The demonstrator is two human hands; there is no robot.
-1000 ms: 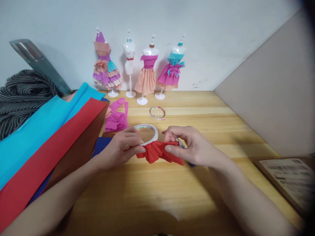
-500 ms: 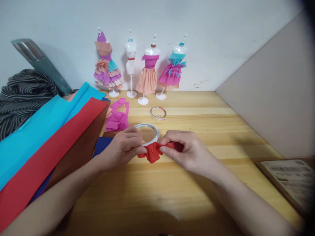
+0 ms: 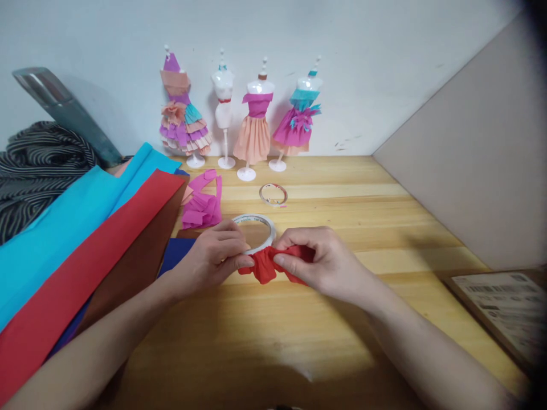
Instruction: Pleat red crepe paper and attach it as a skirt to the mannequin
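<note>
A gathered strip of red crepe paper (image 3: 264, 267) stretches between my hands, its upper edge at the near rim of a white tape roll (image 3: 270, 230). My left hand (image 3: 217, 253) pinches the strip's left end between thumb and fingers, and its fingertips overlap the roll's left side. With thumb and forefinger, my right hand (image 3: 320, 256) grips the strip on the right, where a length of it passes under the fingers. The paper hangs in small ruffles between the two thumbs. Behind the tape roll, a thin ring (image 3: 273, 195) lies on the wooden table (image 3: 350, 199).
Several mini dress forms, like the one in a pink top and peach skirt (image 3: 253, 134), stand along the wall. Magenta paper scraps (image 3: 203, 208) lie left of the tape roll. Red (image 3: 85, 273) and blue sheets (image 3: 55, 210) cover the left side. A cardboard box (image 3: 499, 313) sits at right.
My right thumb and fingers have shifted slightly along the red strip, and more of its free length shows below the right hand. The view has moved a little.
</note>
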